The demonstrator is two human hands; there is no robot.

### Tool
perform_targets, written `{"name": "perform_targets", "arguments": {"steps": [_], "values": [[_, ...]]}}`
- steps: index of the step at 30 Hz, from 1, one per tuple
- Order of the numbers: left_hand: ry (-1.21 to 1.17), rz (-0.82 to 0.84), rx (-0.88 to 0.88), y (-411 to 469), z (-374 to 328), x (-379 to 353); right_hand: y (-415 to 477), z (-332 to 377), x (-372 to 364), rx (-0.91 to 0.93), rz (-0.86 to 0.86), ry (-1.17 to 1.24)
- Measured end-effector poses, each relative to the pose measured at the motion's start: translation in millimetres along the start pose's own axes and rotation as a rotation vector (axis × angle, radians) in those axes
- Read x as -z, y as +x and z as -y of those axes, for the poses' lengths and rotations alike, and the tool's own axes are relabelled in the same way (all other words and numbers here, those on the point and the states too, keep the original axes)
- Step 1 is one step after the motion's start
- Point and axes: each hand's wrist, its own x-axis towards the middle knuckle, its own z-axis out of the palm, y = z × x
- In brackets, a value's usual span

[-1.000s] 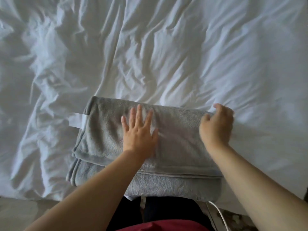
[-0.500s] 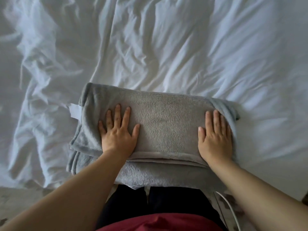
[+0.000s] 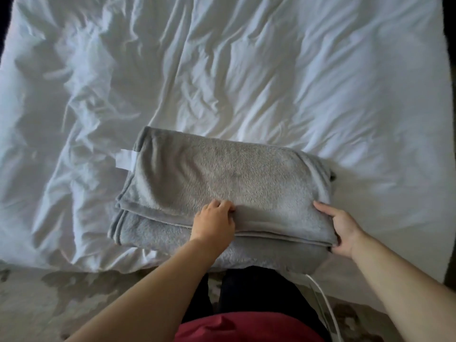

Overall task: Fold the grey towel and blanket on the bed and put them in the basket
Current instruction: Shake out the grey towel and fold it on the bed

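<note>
This is looking like a bedroom in a home. A bed point(image 3: 246, 70) is filling most of the view, and a crumpled white sheet point(image 3: 86, 119) is covering it from edge to edge. A folded grey blanket point(image 3: 222, 174) with a white label point(image 3: 125, 159) is lying at the near edge of the bed. Below the bed a pale patterned carpet point(image 3: 74, 292) is showing on the floor, and a thin white cable point(image 3: 323, 302) is hanging down beside the person's dark trousers.

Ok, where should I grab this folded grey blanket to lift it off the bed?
Probably by both short ends of the grey blanket, palms under the stack. Its layered open edges face you; the right hand already clasps the right end, near corner.
</note>
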Motion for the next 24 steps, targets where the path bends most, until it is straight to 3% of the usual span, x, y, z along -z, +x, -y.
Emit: {"name": "perform_targets", "arguments": {"steps": [11, 13, 16, 19, 21, 24], "values": [[-0.436, 0.169, 0.080, -4, 30, 7, -98, 43, -117, 0.191, 0.208, -0.316], [-0.795, 0.128, 0.212, -7, 38, 20, -110, 39, -160, 0.273, 0.188, -0.440], [-1.371, -0.075, 0.389, -17, 65, 49, -117, 27, -237, 0.372, 0.248, -0.500], [-1.874, -0.277, 0.513, -31, 107, 76, -117, 13, -311, 0.311, 0.396, -0.661], [-2.160, -0.257, 0.562, -35, 137, 87, -105, 2, -343, 0.229, 0.419, -0.776], [-2.185, -0.252, 0.482, -38, 167, 95, -79, -13, -364, 0.174, 0.365, -0.900]]}}
